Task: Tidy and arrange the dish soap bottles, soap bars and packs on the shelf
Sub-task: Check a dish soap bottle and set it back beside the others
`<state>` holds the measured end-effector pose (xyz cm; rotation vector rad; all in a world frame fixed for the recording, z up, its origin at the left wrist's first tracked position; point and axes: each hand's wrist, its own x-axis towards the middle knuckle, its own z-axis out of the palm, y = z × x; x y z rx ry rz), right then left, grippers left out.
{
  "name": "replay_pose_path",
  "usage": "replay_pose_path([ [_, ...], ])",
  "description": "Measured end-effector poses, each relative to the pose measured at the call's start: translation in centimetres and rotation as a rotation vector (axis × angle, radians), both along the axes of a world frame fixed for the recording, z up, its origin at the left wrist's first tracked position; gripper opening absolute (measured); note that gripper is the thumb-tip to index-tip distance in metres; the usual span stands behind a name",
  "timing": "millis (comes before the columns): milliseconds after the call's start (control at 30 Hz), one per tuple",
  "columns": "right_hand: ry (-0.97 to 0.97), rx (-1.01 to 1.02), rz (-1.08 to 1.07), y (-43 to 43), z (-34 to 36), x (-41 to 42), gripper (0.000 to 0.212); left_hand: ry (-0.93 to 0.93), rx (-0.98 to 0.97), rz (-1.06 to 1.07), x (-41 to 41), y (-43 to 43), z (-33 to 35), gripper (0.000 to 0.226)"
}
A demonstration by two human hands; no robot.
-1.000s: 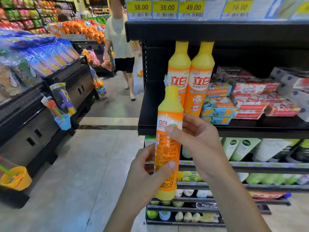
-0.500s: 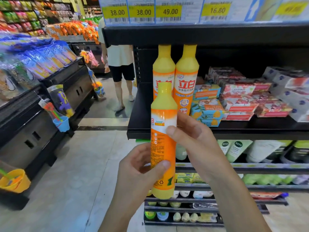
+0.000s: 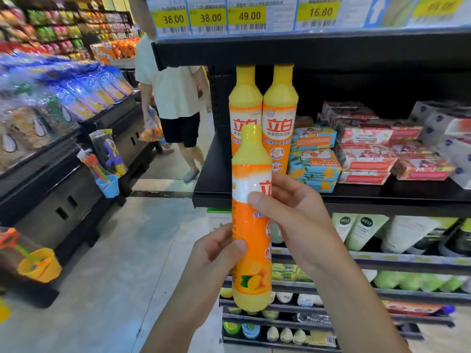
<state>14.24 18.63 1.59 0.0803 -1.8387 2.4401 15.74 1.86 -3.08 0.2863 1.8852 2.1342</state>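
Before shelf's (image 3: 318,197) front left corner: left hand (image 3: 214,253) and right hand (image 3: 295,217) both grip upright dish soap bottle (image 3: 251,225).

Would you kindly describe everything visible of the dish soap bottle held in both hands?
The bottle is tall, slim, glossy plastic: yellow cap, shoulders and base, orange label with a white band, red characters and citrus fruit. It is held upright, capped, in the air before the shelf edge. The left hand grips its lower half, the right hand its middle, thumb on the white band.
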Motion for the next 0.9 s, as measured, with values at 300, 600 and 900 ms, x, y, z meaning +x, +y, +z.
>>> replay_pose_path([
  [300, 0.029, 0.039, -0.099, 0.2, 0.6, 0.5, 0.062, 0.081, -0.146, 0.156, 0.9, 1.1, 0.8, 0.07],
  [600, 0.095, 0.164, -0.052, 1.1, 0.5, 0.5, 0.052, 0.167, -0.178, 0.256, 0.7, 1.9, 0.2, 0.067],
  [900, 0.087, 0.21, 0.108, 1.5, 0.4, 0.4, 0.037, 0.126, -0.1, 0.179, 0.1, 0.9, 0.1, 0.068],
])
